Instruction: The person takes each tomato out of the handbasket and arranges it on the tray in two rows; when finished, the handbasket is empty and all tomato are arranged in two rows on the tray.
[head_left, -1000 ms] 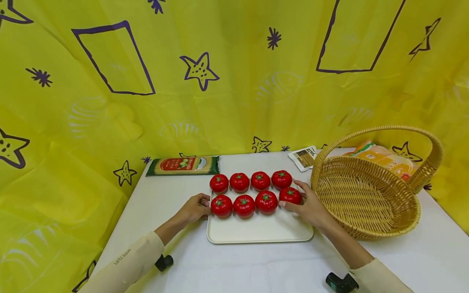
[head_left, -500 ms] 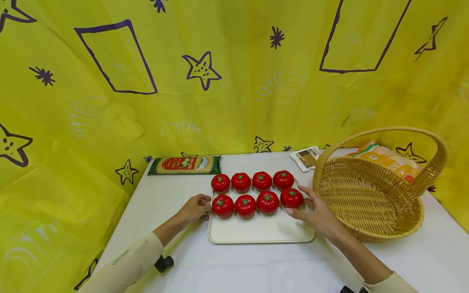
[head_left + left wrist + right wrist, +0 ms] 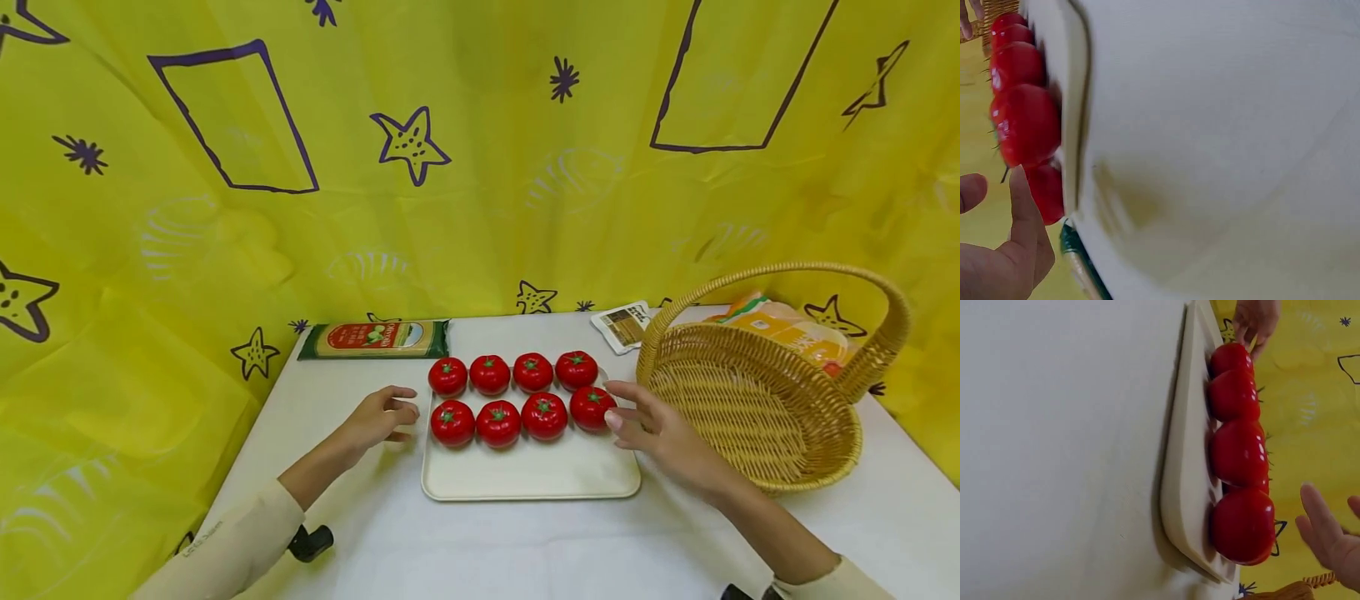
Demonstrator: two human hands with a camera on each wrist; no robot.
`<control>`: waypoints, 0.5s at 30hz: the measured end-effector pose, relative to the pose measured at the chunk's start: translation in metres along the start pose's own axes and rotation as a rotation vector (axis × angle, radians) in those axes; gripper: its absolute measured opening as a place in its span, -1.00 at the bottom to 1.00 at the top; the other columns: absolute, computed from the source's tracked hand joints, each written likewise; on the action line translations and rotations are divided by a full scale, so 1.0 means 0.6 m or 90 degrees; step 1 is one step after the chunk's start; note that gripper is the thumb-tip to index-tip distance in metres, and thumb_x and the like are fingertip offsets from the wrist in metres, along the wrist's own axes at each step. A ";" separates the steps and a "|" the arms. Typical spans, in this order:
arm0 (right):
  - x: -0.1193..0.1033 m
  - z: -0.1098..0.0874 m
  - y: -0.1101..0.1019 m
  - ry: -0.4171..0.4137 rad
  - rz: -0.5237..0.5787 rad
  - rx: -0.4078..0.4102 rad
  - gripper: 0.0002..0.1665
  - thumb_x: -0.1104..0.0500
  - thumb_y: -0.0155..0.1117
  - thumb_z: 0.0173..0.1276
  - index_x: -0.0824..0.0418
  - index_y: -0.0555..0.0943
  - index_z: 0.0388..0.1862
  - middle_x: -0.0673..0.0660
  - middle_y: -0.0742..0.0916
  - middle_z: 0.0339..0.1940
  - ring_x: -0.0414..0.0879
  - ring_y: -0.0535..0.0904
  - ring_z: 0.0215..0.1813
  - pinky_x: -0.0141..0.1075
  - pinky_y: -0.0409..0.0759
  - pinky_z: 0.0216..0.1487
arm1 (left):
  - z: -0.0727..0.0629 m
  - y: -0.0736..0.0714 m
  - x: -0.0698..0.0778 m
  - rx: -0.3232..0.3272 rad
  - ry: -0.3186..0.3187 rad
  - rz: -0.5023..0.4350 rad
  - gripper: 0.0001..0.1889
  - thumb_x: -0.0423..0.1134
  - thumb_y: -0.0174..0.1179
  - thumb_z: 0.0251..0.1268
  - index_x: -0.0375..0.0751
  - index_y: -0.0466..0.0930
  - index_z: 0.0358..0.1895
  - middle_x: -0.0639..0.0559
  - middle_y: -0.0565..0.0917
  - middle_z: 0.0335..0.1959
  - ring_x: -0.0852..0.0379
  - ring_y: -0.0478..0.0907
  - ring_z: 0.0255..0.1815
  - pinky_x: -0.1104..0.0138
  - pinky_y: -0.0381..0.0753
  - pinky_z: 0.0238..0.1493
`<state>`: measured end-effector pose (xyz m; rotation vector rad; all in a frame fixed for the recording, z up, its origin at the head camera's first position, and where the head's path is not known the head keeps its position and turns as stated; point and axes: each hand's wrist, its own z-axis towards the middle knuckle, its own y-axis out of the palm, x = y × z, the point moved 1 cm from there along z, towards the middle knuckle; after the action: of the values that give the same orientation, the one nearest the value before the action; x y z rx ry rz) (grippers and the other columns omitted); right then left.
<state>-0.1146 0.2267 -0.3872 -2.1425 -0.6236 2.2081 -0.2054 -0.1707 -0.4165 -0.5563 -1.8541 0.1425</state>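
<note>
Two rows of red tomatoes (image 3: 545,416) with green stems fill the back part of a cream tray (image 3: 531,479). My left hand (image 3: 375,421) is just off the tray's left edge, its fingers loosely bent and holding nothing. At the right, my right hand (image 3: 663,433) is beside the front-row end tomato (image 3: 591,408), fingers relaxed and apart from it. The right wrist view shows a gap between that hand (image 3: 1332,540) and the nearest tomato (image 3: 1243,526). In the left wrist view, the thumb and forefinger (image 3: 1022,206) are spread near the tomatoes (image 3: 1027,125).
A wicker basket (image 3: 731,408) with a tall handle stands right of the tray, close behind my right hand. An orange bag (image 3: 795,329) lies behind it. A white packet (image 3: 624,325) and a green-and-gold pack (image 3: 375,339) lie along the back by the yellow curtain (image 3: 480,225).
My right hand has let go of the front-row end tomato and drawn back to the right. My left hand has come off the tray's edge, moving left. The tomatoes stay in place.
</note>
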 end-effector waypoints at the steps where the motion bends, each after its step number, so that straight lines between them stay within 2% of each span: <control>1: -0.002 0.001 -0.002 -0.017 -0.002 -0.012 -0.35 0.11 0.09 0.57 0.30 0.20 0.51 0.44 0.29 0.52 0.47 0.32 0.42 -0.20 0.73 0.07 | -0.004 -0.004 0.006 0.004 0.010 0.002 -0.52 -0.30 0.10 0.41 -0.34 0.36 0.35 -0.24 0.58 0.07 -0.12 0.59 0.08 0.18 0.77 -0.04; 5: -0.009 0.011 -0.011 -0.081 -0.080 -0.052 -0.45 0.16 0.09 0.56 0.30 0.32 0.44 0.37 0.39 0.46 0.43 0.43 0.34 -0.24 0.71 0.05 | -0.017 -0.015 0.024 0.016 0.074 0.020 -0.50 -0.23 0.08 0.43 -0.33 0.35 0.37 -0.23 0.56 0.09 -0.21 0.55 0.15 0.17 0.76 0.00; 9: -0.018 0.020 -0.020 -0.106 -0.181 -0.080 -0.46 0.14 0.15 0.53 0.21 0.38 0.42 0.29 0.48 0.42 0.34 0.48 0.33 -0.11 0.65 0.12 | -0.028 -0.021 0.035 0.022 0.146 0.060 -0.53 -0.16 0.08 0.48 -0.26 0.37 0.36 -0.19 0.55 0.10 -0.22 0.55 0.16 0.18 0.74 0.05; 12: -0.028 0.025 -0.025 -0.109 -0.234 -0.102 -0.39 0.05 0.23 0.49 0.13 0.37 0.45 0.28 0.49 0.42 0.32 0.46 0.35 0.07 0.64 0.15 | -0.035 -0.023 0.039 0.023 0.206 0.122 -0.53 -0.11 0.12 0.48 -0.19 0.39 0.36 -0.19 0.56 0.14 -0.16 0.56 0.17 0.13 0.70 0.11; 15: -0.038 0.028 -0.028 -0.123 -0.322 -0.111 -0.27 -0.10 0.31 0.41 0.05 0.36 0.48 0.24 0.48 0.45 0.32 0.41 0.40 0.22 0.57 0.23 | -0.042 -0.026 0.043 0.036 0.280 0.209 -0.48 -0.06 0.17 0.44 -0.16 0.39 0.37 -0.17 0.57 0.19 -0.10 0.57 0.17 0.04 0.65 0.17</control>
<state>-0.1339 0.2310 -0.3608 -1.5924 -1.2462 2.1377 -0.1934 -0.1776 -0.3797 -0.7818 -1.3211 0.2675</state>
